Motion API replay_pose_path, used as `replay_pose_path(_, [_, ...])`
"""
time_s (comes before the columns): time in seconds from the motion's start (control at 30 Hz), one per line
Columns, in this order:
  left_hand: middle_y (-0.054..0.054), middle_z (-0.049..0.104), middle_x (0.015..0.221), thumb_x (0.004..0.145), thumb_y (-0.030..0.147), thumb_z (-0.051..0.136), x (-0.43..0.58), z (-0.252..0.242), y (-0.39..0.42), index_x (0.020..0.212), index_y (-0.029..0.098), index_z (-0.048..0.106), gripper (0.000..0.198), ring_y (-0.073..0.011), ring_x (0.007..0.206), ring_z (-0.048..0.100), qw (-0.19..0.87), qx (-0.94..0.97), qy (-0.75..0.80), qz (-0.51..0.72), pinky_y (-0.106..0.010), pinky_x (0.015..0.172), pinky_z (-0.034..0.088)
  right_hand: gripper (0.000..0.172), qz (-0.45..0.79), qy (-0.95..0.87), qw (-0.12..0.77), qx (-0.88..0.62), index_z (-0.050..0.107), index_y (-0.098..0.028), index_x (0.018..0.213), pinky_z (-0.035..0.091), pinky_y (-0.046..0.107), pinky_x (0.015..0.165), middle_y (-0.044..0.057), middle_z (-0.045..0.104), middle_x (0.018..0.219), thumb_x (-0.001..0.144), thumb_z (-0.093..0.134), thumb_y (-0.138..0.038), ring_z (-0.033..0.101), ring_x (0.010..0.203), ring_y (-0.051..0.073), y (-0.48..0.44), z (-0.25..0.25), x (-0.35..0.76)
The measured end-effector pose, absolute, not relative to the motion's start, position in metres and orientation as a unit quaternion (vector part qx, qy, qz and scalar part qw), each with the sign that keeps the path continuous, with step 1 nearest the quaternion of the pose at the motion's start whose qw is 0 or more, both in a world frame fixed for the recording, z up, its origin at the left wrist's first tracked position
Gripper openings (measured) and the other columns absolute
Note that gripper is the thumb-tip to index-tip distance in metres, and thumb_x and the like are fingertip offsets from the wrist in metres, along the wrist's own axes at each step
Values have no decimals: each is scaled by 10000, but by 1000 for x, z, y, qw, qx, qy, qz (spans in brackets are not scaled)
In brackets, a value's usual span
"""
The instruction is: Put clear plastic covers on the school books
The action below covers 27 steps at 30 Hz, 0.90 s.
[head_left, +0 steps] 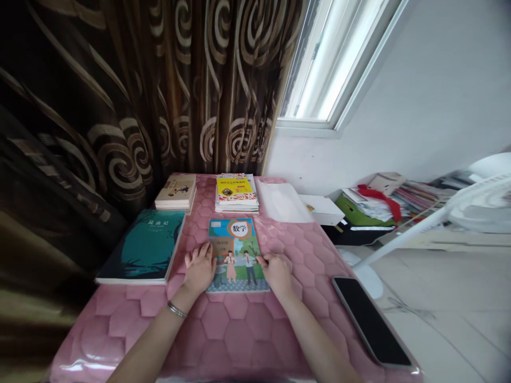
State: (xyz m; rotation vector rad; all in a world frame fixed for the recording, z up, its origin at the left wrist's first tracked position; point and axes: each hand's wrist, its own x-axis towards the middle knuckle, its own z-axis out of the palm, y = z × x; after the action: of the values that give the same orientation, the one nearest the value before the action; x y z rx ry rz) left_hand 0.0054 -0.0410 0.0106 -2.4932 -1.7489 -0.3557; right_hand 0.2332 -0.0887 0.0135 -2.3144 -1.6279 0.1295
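Note:
A maths textbook with two children on its cover lies flat on the pink table cover. My left hand rests at the book's left edge, its fingers somewhat spread and touching the cover. At the right edge, my right hand pinches the textbook's border with its fingers curled. A metal bracelet circles my left wrist. Left of the textbook lies a large dark teal book. Behind it is a stack of workbooks with a yellow and white cover on top.
Small tan books are stacked at the back left. Clear plastic sheets lie at the back right. A dark-screened phone or tablet sits by the right edge. Beyond are a white box, piled papers, a white fan, and a curtain behind.

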Motion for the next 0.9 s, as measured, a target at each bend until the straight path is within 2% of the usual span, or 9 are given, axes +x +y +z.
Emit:
replay_pose_path(0.17, [-98, 504, 1397, 941, 297, 381, -8, 10, -45, 1320, 222, 526, 413, -283, 1232, 454, 51, -829, -543, -124, -542, 1018, 330, 265, 38, -571, 158, -805, 648, -175, 781, 348, 260, 561, 84, 720, 785, 924, 509, -349, 684, 735, 202, -91, 9, 232])
replay_pose_path(0.3, [-47, 544, 1361, 896, 105, 401, -18, 6, -60, 1261, 291, 573, 445, -233, 1280, 441, 46, -883, -451, -123, -500, 1079, 306, 263, 37, -575, 163, -801, 635, -175, 775, 356, 258, 571, 87, 714, 773, 931, 492, -330, 677, 725, 197, -90, 8, 231])
replay_pose_path(0.43, [-25, 611, 1282, 835, -16, 407, -21, 4, -84, 1226, 248, 593, 508, -142, 1191, 537, -19, -932, -337, -133, -334, 1048, 414, 248, 25, -577, 136, -805, 637, -161, 851, 387, 268, 609, 102, 700, 821, 942, 462, -311, 661, 767, 208, -91, 12, 231])
replay_pose_path(0.57, [-67, 639, 1238, 859, 67, 482, -17, 3, -100, 1182, 180, 617, 368, -174, 1156, 577, -29, -925, -340, -166, -335, 1007, 478, 221, -37, -626, 129, -768, 670, -157, 965, 417, 346, 770, 149, 664, 1033, 917, 462, -213, 590, 969, 271, -108, 24, 214])
replay_pose_path(0.7, [-79, 665, 1176, 862, 76, 499, -12, 3, -101, 1118, 171, 645, 309, -181, 1114, 608, -20, -918, -347, -189, -347, 988, 501, 214, 7, -734, 172, -657, 697, -276, 984, 390, 386, 854, 67, 628, 1177, 904, 502, -236, 525, 1062, 247, -134, 27, 175])
replay_pose_path(0.8, [-89, 672, 1156, 855, 49, 490, -11, 1, -98, 1083, 151, 657, 301, -176, 1082, 624, -9, -921, -336, -196, -332, 969, 515, 169, 48, -781, 178, -596, 692, -286, 995, 368, 371, 889, 20, 635, 1190, 892, 560, -267, 512, 1086, 206, -142, 18, 154])
replay_pose_path(0.9, [-95, 682, 1143, 875, 84, 495, -15, 1, -94, 1034, 144, 674, 247, -177, 1066, 635, -8, -926, -319, -201, -327, 951, 527, 110, 73, -776, 179, -600, 711, -303, 918, 363, 364, 863, -9, 647, 1184, 871, 613, -316, 520, 1076, 196, -139, 10, 158])
